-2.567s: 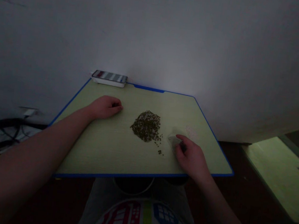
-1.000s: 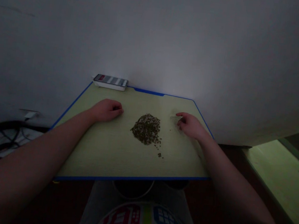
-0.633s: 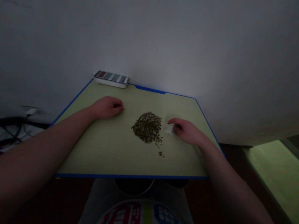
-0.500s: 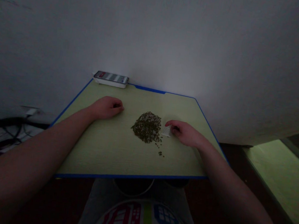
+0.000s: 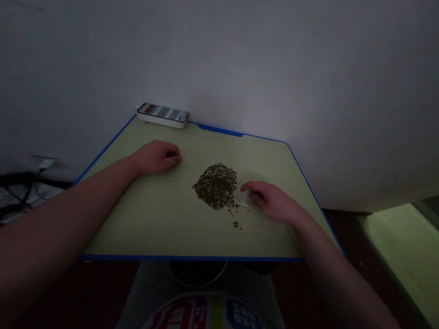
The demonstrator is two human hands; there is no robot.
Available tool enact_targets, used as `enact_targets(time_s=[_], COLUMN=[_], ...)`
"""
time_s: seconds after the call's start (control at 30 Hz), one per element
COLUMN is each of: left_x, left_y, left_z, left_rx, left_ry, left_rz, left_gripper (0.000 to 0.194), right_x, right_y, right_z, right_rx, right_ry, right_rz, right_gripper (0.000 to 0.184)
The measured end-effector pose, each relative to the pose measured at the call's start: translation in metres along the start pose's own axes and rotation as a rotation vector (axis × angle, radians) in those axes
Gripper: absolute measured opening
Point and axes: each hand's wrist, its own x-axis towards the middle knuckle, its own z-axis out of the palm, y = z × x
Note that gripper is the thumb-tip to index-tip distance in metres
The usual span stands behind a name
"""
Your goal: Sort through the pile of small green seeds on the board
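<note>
A heap of small greenish-brown beans or seeds (image 5: 216,186) lies in the middle of the pale yellow tabletop (image 5: 151,225), with a few loose grains strewn at its lower right. My right hand (image 5: 268,199) is closed around a small white piece of paper or card (image 5: 243,197), whose lower edge is down near the table beside the heap's right side. To the left of the heap, my left hand (image 5: 156,158) rests on the table in a loose fist. Nothing shows between its fingers.
Blue trim (image 5: 195,260) edges the table. A phone (image 5: 164,112) lies on a white box (image 5: 162,122) at the back left, by the wall. Cables (image 5: 22,192) and a plug (image 5: 46,164) are on the left. A dark round container (image 5: 197,272) sits below the front edge.
My right hand has moved slightly down the table, toward me, and the white piece has shifted and turned with it. My left hand stays put.
</note>
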Motion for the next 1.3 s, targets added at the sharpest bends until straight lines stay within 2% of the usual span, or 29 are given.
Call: enact_targets(time_s=[0.5,1.3], left_x=[0.000,0.000], left_y=[0.001,0.001], left_z=[0.000,0.000], left_rx=[-0.002,0.002], left_ry=[-0.004,0.000], left_rz=[-0.008,0.004], left_gripper=[0.037,0.038], right_x=[-0.014,-0.039], right_y=[-0.007,-0.015], right_z=[0.006,0.017], right_rx=[0.020,0.064], right_ry=[0.006,0.117], right_rz=[-0.002,0.051], right_gripper=[0.040,0.037])
